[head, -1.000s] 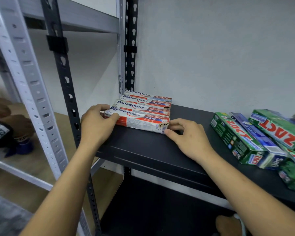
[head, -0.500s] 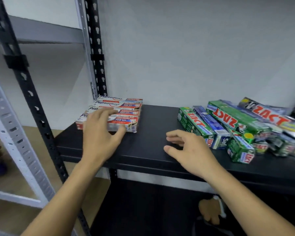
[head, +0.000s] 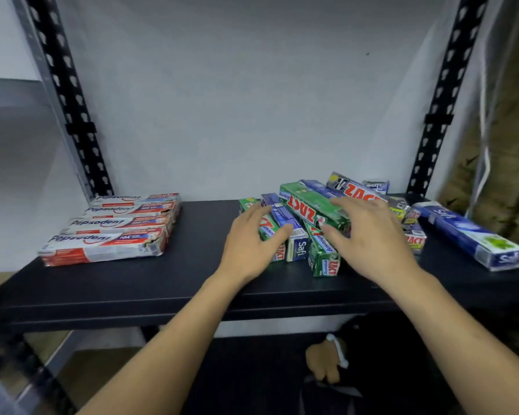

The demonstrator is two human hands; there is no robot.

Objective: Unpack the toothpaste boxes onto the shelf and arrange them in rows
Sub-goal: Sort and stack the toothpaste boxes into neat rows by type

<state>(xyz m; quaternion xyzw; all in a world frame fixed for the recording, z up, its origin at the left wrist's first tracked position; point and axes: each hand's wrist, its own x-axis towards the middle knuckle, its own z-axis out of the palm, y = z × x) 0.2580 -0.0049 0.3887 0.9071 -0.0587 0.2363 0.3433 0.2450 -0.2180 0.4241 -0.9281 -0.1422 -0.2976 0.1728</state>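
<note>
1. The black shelf (head: 198,265) carries everything. Its bare metal looks smooth, so I judge cardboard will slide on it rather than need lifting.
2. The heap of boxes (head: 324,259) sits right of the middle, green and blue packs lying crossed and leaning on each other. They are probably light, and they may tumble if one is pulled from beneath.
3. The red-and-white boxes (head: 114,226) lie at the left end, four side by side and touching, already in a row.
4. The long blue box (head: 468,235) lies apart at the right end, askew. It is best gripped across its narrow sides near the middle.
5. The left hand (head: 252,247) and right hand (head: 369,238) reach over the heap, well apart, fingers spread and holding nothing. The blur hides whether they touch it.
6. The green box (head: 309,205) lies on top under the right fingers. It is thin card, stiff lengthwise but easily crushed, so it should come off first.
7. The short blue box (head: 294,238) lies by the left thumb, its end flap facing forward.
</note>
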